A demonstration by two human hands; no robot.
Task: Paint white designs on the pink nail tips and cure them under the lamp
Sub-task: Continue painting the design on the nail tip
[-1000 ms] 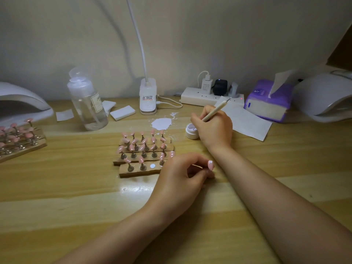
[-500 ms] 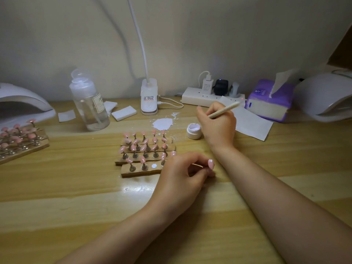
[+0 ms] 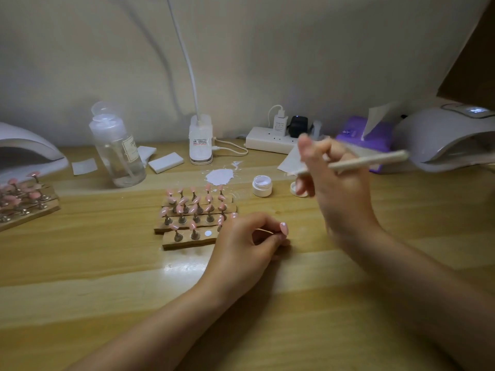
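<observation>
Several pink nail tips (image 3: 195, 203) stand on small pegs in wooden holder strips (image 3: 187, 241) at the table's middle. My left hand (image 3: 246, 242) rests curled beside the front strip and pinches one nail tip stand between thumb and fingers. My right hand (image 3: 332, 183), blurred, is raised right of the open white paint jar (image 3: 262, 185) and grips a cream brush pen (image 3: 369, 159) that points left. The jar's lid (image 3: 296, 189) lies partly hidden behind that hand. One curing lamp (image 3: 444, 137) sits at the far right, another curing lamp (image 3: 24, 153) at the far left.
A second wooden rack of pink tips (image 3: 24, 202) lies at the left. A clear liquid bottle (image 3: 117, 151), white pads (image 3: 166, 162), a desk lamp base (image 3: 201, 140), a white paint smear (image 3: 219, 176), a power strip (image 3: 270, 141), paper and a purple tissue box (image 3: 367, 137) line the back.
My right hand has lifted off the paint jar and swung up and to the right with the brush pen. The jar and lid are now uncovered. My left hand has stayed put.
</observation>
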